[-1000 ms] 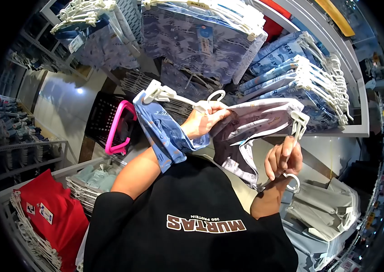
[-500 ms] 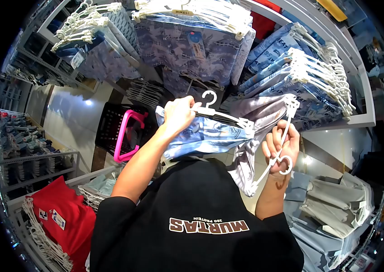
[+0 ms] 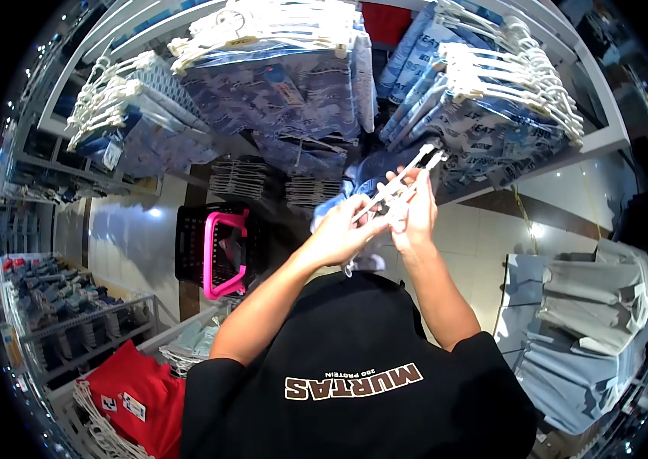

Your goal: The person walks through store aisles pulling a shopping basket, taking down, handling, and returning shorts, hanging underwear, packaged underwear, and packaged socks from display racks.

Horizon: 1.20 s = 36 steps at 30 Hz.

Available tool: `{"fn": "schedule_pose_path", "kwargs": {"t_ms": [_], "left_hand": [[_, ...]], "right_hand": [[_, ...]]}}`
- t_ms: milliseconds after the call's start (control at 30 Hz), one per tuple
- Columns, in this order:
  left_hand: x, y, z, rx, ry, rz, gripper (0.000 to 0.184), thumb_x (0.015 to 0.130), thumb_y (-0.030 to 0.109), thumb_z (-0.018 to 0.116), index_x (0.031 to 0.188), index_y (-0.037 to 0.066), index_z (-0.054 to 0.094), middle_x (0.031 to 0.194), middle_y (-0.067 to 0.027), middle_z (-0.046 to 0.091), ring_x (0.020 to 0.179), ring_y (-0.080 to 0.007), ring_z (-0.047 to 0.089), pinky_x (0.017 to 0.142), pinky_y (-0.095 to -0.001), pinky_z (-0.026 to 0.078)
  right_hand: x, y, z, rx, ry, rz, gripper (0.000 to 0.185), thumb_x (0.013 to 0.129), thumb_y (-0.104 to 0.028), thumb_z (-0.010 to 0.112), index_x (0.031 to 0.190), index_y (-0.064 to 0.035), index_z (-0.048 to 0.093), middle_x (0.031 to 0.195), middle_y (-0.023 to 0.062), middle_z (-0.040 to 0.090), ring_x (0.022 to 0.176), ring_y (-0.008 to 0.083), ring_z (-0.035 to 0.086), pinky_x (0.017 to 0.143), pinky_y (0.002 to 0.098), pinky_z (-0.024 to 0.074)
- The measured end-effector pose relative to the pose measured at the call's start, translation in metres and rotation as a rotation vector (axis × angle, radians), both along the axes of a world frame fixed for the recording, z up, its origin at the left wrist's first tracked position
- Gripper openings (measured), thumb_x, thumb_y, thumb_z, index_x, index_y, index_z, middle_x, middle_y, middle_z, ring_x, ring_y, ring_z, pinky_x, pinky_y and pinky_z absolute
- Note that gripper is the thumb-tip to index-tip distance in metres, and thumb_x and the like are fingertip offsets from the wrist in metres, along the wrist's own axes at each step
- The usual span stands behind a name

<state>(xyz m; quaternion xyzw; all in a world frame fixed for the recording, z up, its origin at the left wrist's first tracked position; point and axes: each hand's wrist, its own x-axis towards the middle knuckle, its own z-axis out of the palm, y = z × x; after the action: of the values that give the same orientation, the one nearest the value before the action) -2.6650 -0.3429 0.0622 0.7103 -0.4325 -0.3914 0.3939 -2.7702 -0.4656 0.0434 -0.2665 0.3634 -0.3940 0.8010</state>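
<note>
Both hands meet in front of my chest, over white clip hangers (image 3: pixel 426 156) that lie close together, tilted up to the right. My left hand (image 3: pixel 343 231) is closed around the lower left end of the hangers. My right hand (image 3: pixel 415 213) grips them from the right, its fingers wrapped near the middle. Blue patterned shorts (image 3: pixel 353 182) hang behind and below the hands, mostly hidden. The grey garment is largely out of sight, so I cannot tell how it hangs.
Racks of patterned shorts (image 3: pixel 278 92) and blue printed shorts (image 3: pixel 496 130) stand ahead. A black basket (image 3: pixel 190 245) with a pink handle (image 3: pixel 210 252) is on the floor at left. Red garments (image 3: pixel 136 390) lie lower left; grey garments (image 3: pixel 591 298) hang at right.
My hands were apart, each with a separate hanger and garment. They have come together, bringing the hangers side by side. The view has shifted slightly.
</note>
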Motion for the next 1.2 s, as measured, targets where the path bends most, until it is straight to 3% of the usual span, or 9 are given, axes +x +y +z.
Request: {"fn": "schedule_pose_path", "kwargs": {"t_ms": [133,233,433,667,800,833,933,1000,1200], "left_hand": [[-0.024,0.005,-0.022,-0.269,0.025,0.045,0.031,0.099,0.029,0.065,0.113,0.002,0.057,0.089,-0.0132,0.064,0.074,-0.0201,0.061,0.072,-0.0367,0.052],[-0.027,0.014,-0.019,-0.157,-0.009,0.025,0.032,0.099,0.026,0.059,0.120,0.003,0.053,0.090,-0.0292,0.067,0.084,-0.0492,0.066,0.072,-0.0500,0.053],[0.001,0.031,-0.007,-0.050,0.112,-0.007,0.028,0.097,0.021,0.067,0.112,-0.002,0.062,0.091,-0.0056,0.067,0.084,-0.0101,0.060,0.077,-0.0296,0.051],[0.051,0.054,0.044,-0.020,0.490,-0.063,0.029,0.097,0.016,0.068,0.117,-0.005,0.064,0.096,-0.0023,0.068,0.087,-0.0063,0.058,0.077,-0.0238,0.049],[0.061,0.067,0.066,-0.120,0.204,0.075,0.032,0.093,0.016,0.073,0.119,-0.002,0.066,0.097,-0.0033,0.070,0.088,-0.0075,0.061,0.076,-0.0254,0.050],[0.071,0.069,0.073,-0.210,-0.194,0.068,0.033,0.089,0.014,0.076,0.119,0.001,0.067,0.099,-0.0055,0.068,0.090,-0.0112,0.063,0.079,-0.0284,0.050],[0.080,0.085,0.093,-0.497,-0.413,0.432,0.032,0.087,0.013,0.078,0.115,0.002,0.067,0.099,-0.0057,0.065,0.091,-0.0141,0.063,0.086,-0.0293,0.051],[0.091,0.108,0.084,-0.604,-0.091,0.744,0.022,0.093,0.011,0.072,0.112,0.000,0.067,0.102,-0.0047,0.066,0.092,-0.0128,0.063,0.087,-0.0273,0.050],[0.105,0.170,0.020,-0.427,-0.073,1.127,0.017,0.098,0.013,0.067,0.106,-0.001,0.067,0.096,-0.0041,0.069,0.084,-0.0114,0.065,0.082,-0.0256,0.052]], "right_hand": [[0.002,0.003,-0.003,0.051,-0.164,-0.020,0.030,0.108,-0.038,0.044,0.115,-0.0089,0.050,0.100,0.0111,0.060,0.085,0.0266,0.069,0.086,0.0494,0.0588],[-0.001,0.005,-0.014,0.076,-0.280,0.015,0.027,0.108,-0.036,0.046,0.120,-0.0118,0.049,0.092,0.0082,0.060,0.079,0.0238,0.067,0.081,0.0480,0.0602],[-0.002,0.022,-0.005,0.124,-0.144,0.077,0.023,0.105,-0.029,0.052,0.109,-0.0062,0.050,0.096,0.0126,0.067,0.084,0.0263,0.070,0.078,0.0410,0.0596],[0.002,0.019,0.000,-0.141,-0.140,0.551,0.016,0.104,-0.022,0.055,0.106,-0.0064,0.059,0.087,0.0085,0.067,0.067,0.0123,0.063,0.059,0.0257,0.0540],[0.029,0.018,0.034,-0.191,-0.150,0.589,0.018,0.104,-0.020,0.053,0.102,-0.0032,0.057,0.067,0.0051,0.059,0.051,0.0113,0.056,0.046,0.0263,0.0499],[0.039,0.016,0.039,-0.233,-0.188,0.569,0.018,0.104,-0.020,0.052,0.102,-0.0023,0.057,0.066,0.0050,0.058,0.051,0.0116,0.056,0.047,0.0260,0.0496],[0.079,0.005,0.059,-0.377,-0.273,0.460,0.019,0.105,-0.020,0.051,0.101,-0.0016,0.057,0.065,0.0042,0.056,0.050,0.0106,0.054,0.047,0.0245,0.0462],[0.103,-0.002,0.088,-0.460,-0.289,0.416,0.020,0.104,-0.020,0.052,0.100,-0.0015,0.058,0.064,0.0038,0.055,0.050,0.0102,0.052,0.047,0.0248,0.0451],[0.192,-0.010,0.140,-0.658,-0.252,0.283,0.035,0.104,-0.020,0.055,0.077,0.0004,0.060,0.058,0.0077,0.058,0.048,0.0162,0.057,0.047,0.0295,0.0468]]}}
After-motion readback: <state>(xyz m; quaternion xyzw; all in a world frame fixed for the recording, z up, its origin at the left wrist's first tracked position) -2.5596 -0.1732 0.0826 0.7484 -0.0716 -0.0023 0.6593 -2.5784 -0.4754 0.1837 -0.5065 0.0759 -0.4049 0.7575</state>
